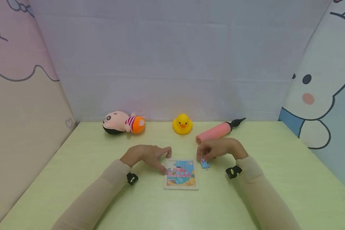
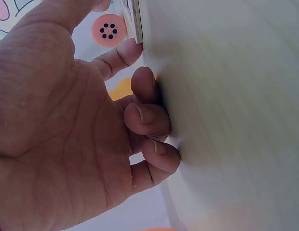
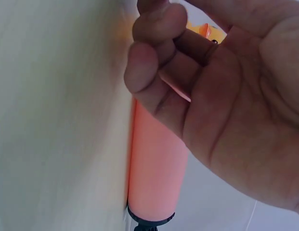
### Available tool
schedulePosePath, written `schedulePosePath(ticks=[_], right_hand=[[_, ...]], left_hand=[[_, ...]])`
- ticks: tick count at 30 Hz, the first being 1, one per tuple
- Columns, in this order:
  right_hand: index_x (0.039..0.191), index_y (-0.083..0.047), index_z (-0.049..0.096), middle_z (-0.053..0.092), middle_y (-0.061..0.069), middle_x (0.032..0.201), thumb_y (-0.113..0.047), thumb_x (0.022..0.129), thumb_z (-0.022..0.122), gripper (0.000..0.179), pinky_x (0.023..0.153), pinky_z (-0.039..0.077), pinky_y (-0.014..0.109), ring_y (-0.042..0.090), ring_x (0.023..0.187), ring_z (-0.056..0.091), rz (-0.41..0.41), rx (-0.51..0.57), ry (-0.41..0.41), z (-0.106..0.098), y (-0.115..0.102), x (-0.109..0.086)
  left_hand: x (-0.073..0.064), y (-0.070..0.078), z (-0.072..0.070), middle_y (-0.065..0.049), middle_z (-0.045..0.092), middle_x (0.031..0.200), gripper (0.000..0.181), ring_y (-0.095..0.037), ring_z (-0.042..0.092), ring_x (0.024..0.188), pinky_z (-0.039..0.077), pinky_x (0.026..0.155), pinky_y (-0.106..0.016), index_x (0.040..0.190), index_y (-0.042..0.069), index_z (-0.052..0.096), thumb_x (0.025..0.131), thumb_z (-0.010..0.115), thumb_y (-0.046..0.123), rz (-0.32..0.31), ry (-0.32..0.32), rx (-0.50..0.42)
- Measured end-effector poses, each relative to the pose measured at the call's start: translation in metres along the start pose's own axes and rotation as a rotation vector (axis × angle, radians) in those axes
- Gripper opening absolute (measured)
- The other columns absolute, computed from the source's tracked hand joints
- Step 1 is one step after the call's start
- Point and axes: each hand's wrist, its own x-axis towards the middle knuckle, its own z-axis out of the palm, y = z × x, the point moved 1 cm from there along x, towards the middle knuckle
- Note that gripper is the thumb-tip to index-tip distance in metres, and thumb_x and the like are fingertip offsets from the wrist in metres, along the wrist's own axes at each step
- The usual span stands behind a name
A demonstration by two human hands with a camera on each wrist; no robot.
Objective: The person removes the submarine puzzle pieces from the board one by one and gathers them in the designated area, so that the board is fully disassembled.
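A wooden tray puzzle [image 1: 180, 187] with a pink and teal submarine picture lies flat on the table. At its left side is my left hand [image 1: 149, 156], thumb by the left edge and index finger near the upper left corner. In the left wrist view a fingertip touches the board's edge [image 2: 137, 21], while the other fingers rest bent on the table. Just right of the tray, my right hand [image 1: 218, 148] pinches a small blue puzzle piece [image 1: 204, 164] with pink on it. The right wrist view shows curled fingers [image 3: 142, 67]; the piece is out of sight there.
A pink pump [image 1: 214, 131] with a black nozzle lies behind my right hand. The yellow rubber duck [image 1: 182, 124] stands at the back middle, and a plush doll [image 1: 123, 123] lies at the back left. Cloth walls [image 1: 172, 64] enclose the table's back and sides.
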Motion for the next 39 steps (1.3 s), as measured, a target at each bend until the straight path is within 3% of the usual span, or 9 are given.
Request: schedulePosePath(ticks=[16, 25, 31, 39], right_hand=[[0.109, -0.009, 0.068, 0.059, -0.001, 0.085, -0.006, 0.097, 0.062, 0.014, 0.065, 0.041, 0.026, 0.015, 0.072, 0.05, 0.055, 0.037, 0.037, -0.003, 0.012, -0.005], [0.108, -0.006, 0.069, 0.061, 0.001, 0.088, -0.004, 0.096, 0.062, 0.014, 0.074, 0.041, 0.03, 0.017, 0.079, 0.051, 0.006, 0.039, 0.108, -0.003, 0.015, -0.002], [0.107, -0.006, 0.069, 0.061, 0.001, 0.089, -0.003, 0.096, 0.063, 0.013, 0.074, 0.042, 0.029, 0.017, 0.08, 0.051, -0.026, 0.046, 0.106, -0.003, 0.016, -0.002], [0.107, -0.006, 0.069, 0.06, 0.0, 0.089, -0.005, 0.095, 0.064, 0.013, 0.075, 0.042, 0.029, 0.017, 0.081, 0.051, -0.011, 0.034, 0.092, -0.004, 0.015, -0.004]], left_hand=[[0.0, 0.001, -0.002, 0.003, 0.037, 0.073, 0.049, -0.012, 0.047, 0.069, 0.031, 0.066, -0.03, 0.109, 0.029, 0.039, 0.085, 0.075, 0.052, 0.0, -0.007, 0.012], [-0.002, 0.003, -0.003, 0.003, 0.037, 0.073, 0.049, -0.013, 0.047, 0.069, 0.031, 0.066, -0.03, 0.11, 0.029, 0.039, 0.086, 0.075, 0.051, -0.003, -0.011, 0.018], [-0.003, 0.005, -0.003, 0.003, 0.036, 0.073, 0.049, -0.013, 0.046, 0.069, 0.03, 0.066, -0.03, 0.11, 0.026, 0.039, 0.086, 0.075, 0.05, 0.006, -0.007, 0.017], [-0.002, 0.004, -0.003, 0.003, 0.035, 0.072, 0.049, -0.013, 0.046, 0.068, 0.03, 0.066, -0.03, 0.111, 0.027, 0.04, 0.086, 0.075, 0.051, 0.004, -0.008, 0.019]])
